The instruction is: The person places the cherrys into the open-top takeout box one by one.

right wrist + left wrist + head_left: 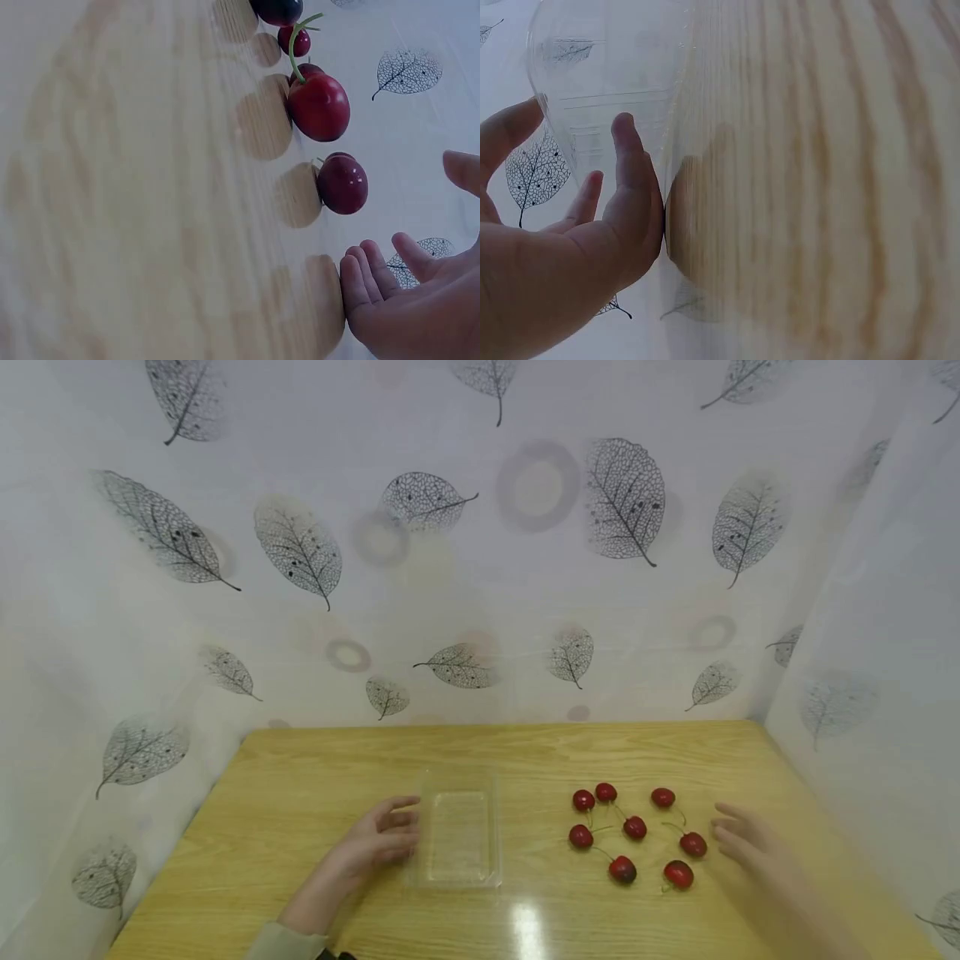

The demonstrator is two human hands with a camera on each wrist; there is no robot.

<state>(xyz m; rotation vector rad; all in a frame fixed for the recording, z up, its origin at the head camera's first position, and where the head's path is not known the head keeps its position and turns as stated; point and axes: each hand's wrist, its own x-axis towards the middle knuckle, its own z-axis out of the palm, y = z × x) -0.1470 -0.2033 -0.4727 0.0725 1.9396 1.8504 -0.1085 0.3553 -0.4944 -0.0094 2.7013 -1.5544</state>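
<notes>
A clear plastic box [459,883] stands on the wooden table. At its left side is my left hand [372,843], its fingers loosely bent and the fingertips right at the wall. In the left wrist view the thumb and fingers are spread beside the see-through box [622,60], and the hand's edge lies on the wood. Several dark red cherries with green stems lie scattered right of the box, among them a two-toned cherry [678,874]. My right hand [753,843], slightly blurred, rests just right of the rightmost cherry [693,844], fingers extended and holding nothing.
The table [330,760] has a yellow wood grain and a bright light reflection near its front. Pale cloth with printed leaves [626,502] walls it in at the back and both sides.
</notes>
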